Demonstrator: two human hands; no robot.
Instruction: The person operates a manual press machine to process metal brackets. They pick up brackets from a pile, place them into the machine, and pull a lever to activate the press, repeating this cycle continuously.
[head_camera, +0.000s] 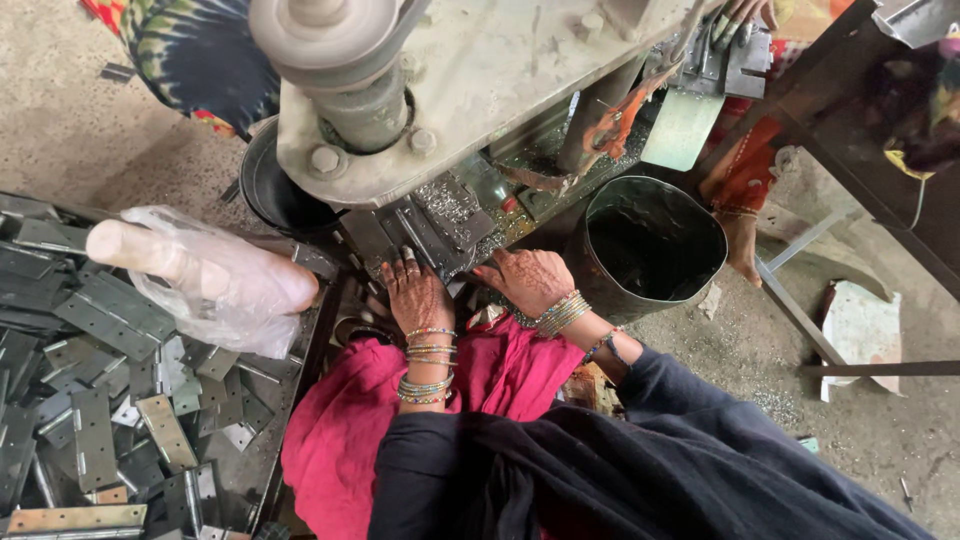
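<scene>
Near, at nine o'clock, loose hinges (95, 430) fill a tray (300, 370); farther, left hand (418, 295) and right hand (527, 280) lie flat, fingers spread, on a hinge plate (415, 232) under the press (450, 80), seemingly gripping nothing—stiff, probably weighty steel with sharp corners, best held by its long edges.

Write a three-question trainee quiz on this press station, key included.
1. True or false: both hands rest at the press bed.
2. Which lies nearer the dark bucket: A) left hand B) right hand?
3. What fills the tray on the person's left?

Key: 1 true; 2 B; 3 flat metal hinge plates, with a plastic-wrapped handle above them.
</scene>
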